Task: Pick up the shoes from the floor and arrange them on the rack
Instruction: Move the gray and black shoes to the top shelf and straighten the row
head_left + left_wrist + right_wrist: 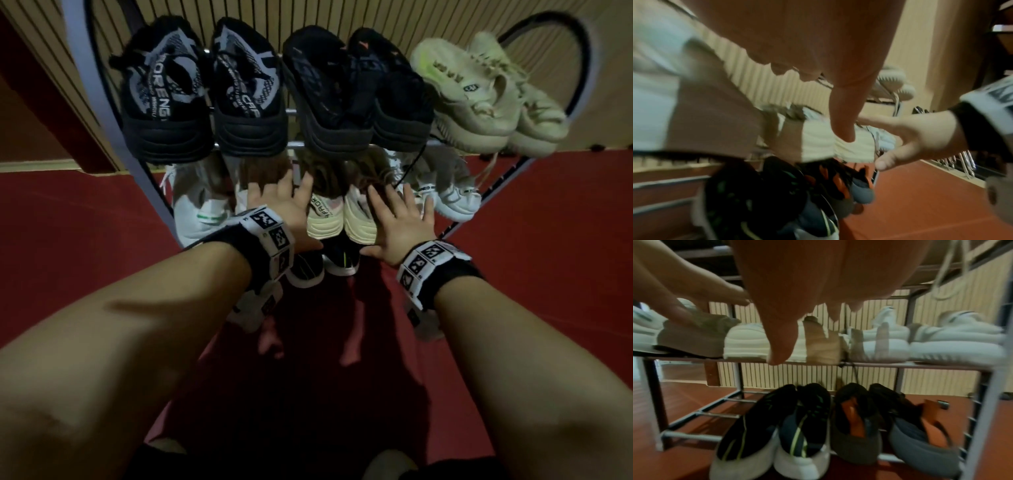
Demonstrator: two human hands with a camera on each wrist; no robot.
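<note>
A cream pair of sneakers sits heel-out in the middle of the rack's middle tier. My left hand lies flat with straight fingers just left of the pair. Over its right shoe my right hand is spread flat. Neither hand grips anything. In the right wrist view my right hand's thumb hangs in front of the cream heel. Whether the palms press on the shoes I cannot tell.
White pairs flank the cream pair. The top tier holds a black-grey pair, a black pair and a beige pair. The bottom tier holds a black green-striped pair and a grey-orange pair. Red floor surrounds the rack.
</note>
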